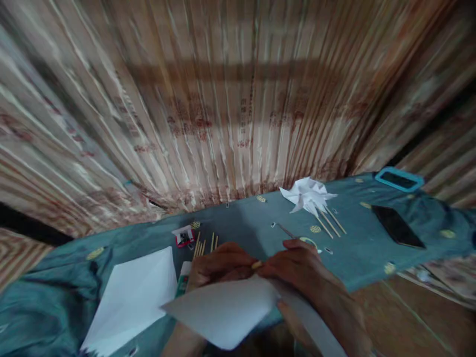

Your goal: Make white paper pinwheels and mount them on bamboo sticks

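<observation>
A crumpled teal cloth (55,302) with small pineapple prints is spread over the surface, and a brown-and-cream patterned curtain (238,99) is hung along its far side. At the left, a white paper stack (137,292) is laid flat. Just beyond its far right corner, a small red box (184,238) with dark contents is placed, too small to be made out. To its right, several loose wooden sticks (203,248) are set near one another, their near ends hidden by a hand. A green-and-white package (183,280) is partly covered between the paper stack and the left hand (221,263).

At the near centre, a folded white paper (226,307) is held up between two bare hands, one pointed corner being turned toward the left. It is gripped at its far edge by the closed fingers of the left hand. A short tan stick end (256,265) is seen between the hands; by which hand it is held cannot be told. Farther right, the paper is pinched by the right hand (305,272), the thumb being placed on its near side.

Beyond the right hand, a thin metal tool (285,230) is partly hidden. On the far right part of the surface, white paper pinwheels (308,195) are bunched together, their sticks (332,224) pointed toward the near right. Farther right, a black phone (397,226) is laid flat, and a blue-framed device (399,179) is placed beyond it. Brown floor (401,317) is seen at the near right.
</observation>
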A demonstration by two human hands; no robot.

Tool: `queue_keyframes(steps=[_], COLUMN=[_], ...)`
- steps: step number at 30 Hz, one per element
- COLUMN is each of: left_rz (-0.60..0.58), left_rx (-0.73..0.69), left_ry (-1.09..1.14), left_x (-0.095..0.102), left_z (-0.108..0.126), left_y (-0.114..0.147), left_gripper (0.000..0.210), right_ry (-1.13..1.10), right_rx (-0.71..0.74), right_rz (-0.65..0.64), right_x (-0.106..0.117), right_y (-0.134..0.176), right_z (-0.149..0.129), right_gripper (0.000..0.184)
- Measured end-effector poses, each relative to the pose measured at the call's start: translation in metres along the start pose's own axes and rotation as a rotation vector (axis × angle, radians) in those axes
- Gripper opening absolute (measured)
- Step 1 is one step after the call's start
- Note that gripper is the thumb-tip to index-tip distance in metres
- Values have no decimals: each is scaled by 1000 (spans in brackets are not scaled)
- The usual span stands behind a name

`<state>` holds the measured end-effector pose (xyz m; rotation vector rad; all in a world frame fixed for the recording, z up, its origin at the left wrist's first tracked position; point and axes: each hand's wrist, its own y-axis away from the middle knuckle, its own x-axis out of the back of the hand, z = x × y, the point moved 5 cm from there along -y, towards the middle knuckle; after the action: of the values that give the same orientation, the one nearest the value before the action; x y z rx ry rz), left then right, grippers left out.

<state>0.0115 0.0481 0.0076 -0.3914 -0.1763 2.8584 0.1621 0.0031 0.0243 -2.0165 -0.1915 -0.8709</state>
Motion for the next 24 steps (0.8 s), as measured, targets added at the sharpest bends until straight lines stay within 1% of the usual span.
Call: queue_keyframes(steps=[4,8,14,24], left_rz=[-36,-48,-39,-52], left_rx=[-46,-93,-98,-148], left_ry=[-27,-24,-21,-63], left_x=[1,2,3,4], left_z=[5,4,3,3], left_y=[3,4,2,2], left_gripper=[6,8,8,10], right_ry=[40,35,57,50], right_rx=[-14,-22,-4,3], right_rz=[1,5,-7,3], right_x=[6,7,9,9], right_y=[1,2,2,1], right_z=[-4,-6,-7,-7], right_gripper=[36,38,39,38])
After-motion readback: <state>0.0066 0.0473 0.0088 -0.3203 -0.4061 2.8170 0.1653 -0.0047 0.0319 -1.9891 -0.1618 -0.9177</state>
